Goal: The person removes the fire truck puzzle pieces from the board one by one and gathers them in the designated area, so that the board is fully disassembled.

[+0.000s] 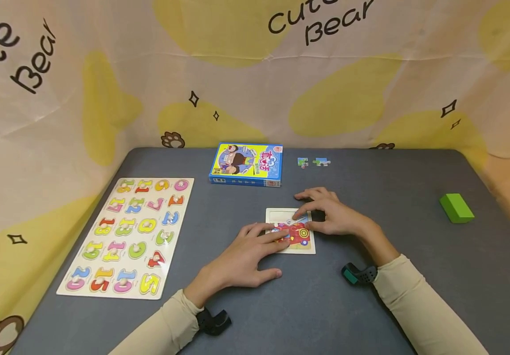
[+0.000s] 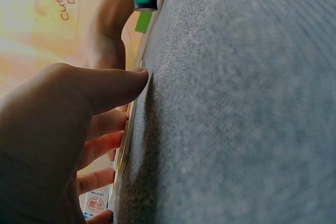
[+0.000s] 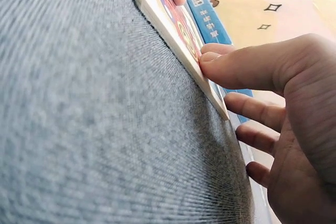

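Note:
A small jigsaw puzzle with a red vehicle picture (image 1: 301,235) lies in a pale tray frame (image 1: 278,213) at the middle of the table. My left hand (image 1: 248,254) rests its outstretched fingers on the picture's left part, thumb apart on the near side. On the other side, my right hand (image 1: 336,214) touches the puzzle's upper right with index finger and thumb; its other fingers extend beyond the frame. The right wrist view has that thumb (image 3: 241,69) lying on the board's edge area. Left fingers (image 2: 105,121) reach over the tray in the left wrist view.
A number board (image 1: 141,266) with knobbed numerals lies at the left. Behind the puzzle are a blue and yellow box (image 1: 246,165) and two loose jigsaw pieces, one (image 1: 302,161) left of the other (image 1: 322,161). A green block (image 1: 456,208) stands far right.

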### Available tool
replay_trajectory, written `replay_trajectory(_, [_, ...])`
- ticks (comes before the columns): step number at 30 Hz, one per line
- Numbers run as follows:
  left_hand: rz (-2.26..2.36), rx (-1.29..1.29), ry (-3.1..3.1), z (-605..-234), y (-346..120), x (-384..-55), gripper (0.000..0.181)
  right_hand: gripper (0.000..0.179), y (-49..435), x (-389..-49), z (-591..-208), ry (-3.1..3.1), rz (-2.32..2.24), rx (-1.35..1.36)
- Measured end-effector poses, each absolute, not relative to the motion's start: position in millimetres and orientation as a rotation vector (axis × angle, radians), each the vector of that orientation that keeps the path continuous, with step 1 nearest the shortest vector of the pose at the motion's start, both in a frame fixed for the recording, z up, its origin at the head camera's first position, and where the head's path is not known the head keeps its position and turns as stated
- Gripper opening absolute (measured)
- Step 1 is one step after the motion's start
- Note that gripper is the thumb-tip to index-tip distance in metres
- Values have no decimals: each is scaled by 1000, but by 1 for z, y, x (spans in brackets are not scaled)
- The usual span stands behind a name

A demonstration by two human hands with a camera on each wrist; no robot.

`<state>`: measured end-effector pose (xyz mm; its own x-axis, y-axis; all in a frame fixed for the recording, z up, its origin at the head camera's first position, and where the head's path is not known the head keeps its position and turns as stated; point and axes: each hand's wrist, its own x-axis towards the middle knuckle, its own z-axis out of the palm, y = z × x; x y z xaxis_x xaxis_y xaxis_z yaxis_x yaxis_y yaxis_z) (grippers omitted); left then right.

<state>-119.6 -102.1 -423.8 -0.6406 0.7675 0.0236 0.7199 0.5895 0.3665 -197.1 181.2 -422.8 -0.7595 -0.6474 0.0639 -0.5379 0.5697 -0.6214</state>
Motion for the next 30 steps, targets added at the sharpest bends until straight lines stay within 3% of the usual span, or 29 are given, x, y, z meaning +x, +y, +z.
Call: replay_trajectory(30, [511,1256,2677,-426,-101,-120,65,27,177,-196,-421,2671,-918,-1058])
